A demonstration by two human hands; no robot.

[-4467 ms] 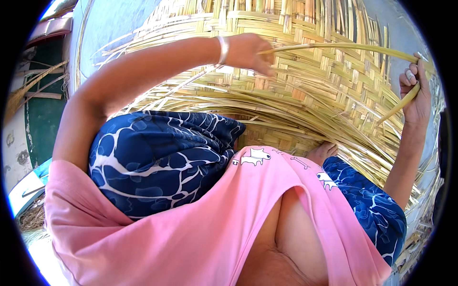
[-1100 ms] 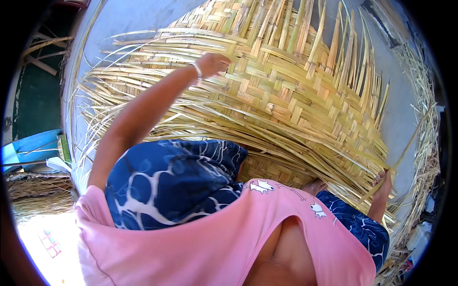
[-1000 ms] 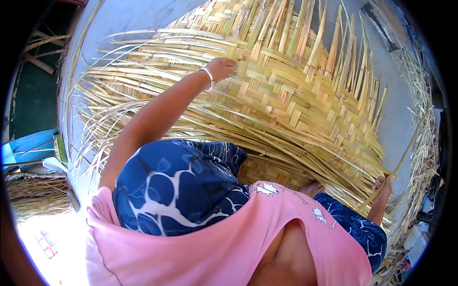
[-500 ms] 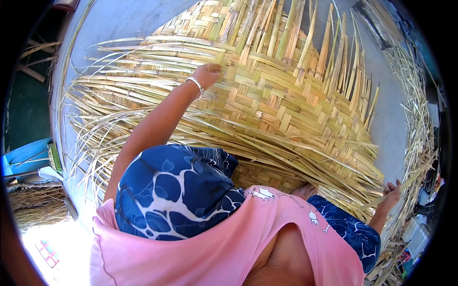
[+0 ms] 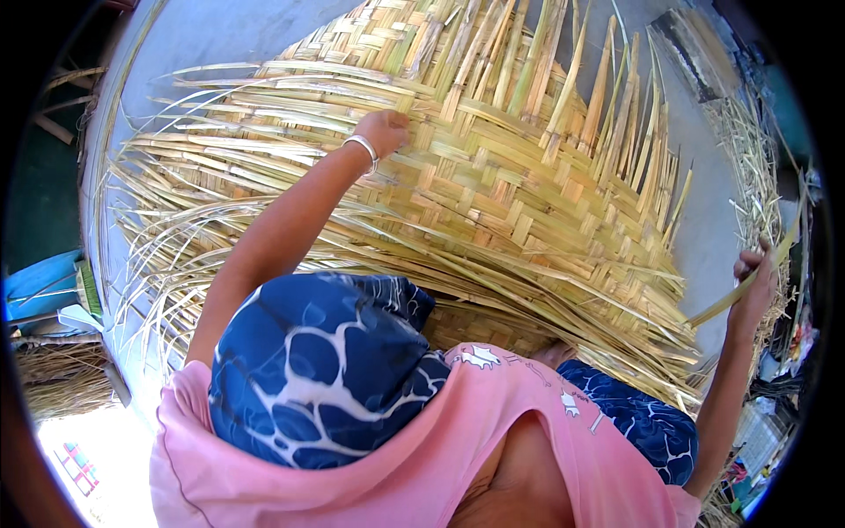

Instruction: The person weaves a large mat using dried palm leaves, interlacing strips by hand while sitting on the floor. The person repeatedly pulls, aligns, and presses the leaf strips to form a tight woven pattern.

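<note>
A large, partly woven mat (image 5: 519,189) of flat yellow-green strips, bamboo-like or cane-like, spreads in front of me. My left hand (image 5: 385,134), with a white bangle at the wrist, rests at the mat's upper left, where loose strips meet the weave. Its fingers are curled in and closed; what lies under them is hidden. Out at the right, my right hand (image 5: 755,275) is raised with its fingers closed around a single long flat strip (image 5: 723,302). That strip slants from the mat's right edge up past the hand.
Loose strip ends (image 5: 176,163) fan out at the left, and others (image 5: 607,97) stick up at the far side. Shredded straw (image 5: 748,167) lies along the right of the grey floor (image 5: 717,229). A worn board (image 5: 695,53) lies far right; bundled straw (image 5: 66,378) lies left.
My right hand has moved up and to the right, lifting the flat strip away from the mat's edge. My left hand stays almost where it was.
</note>
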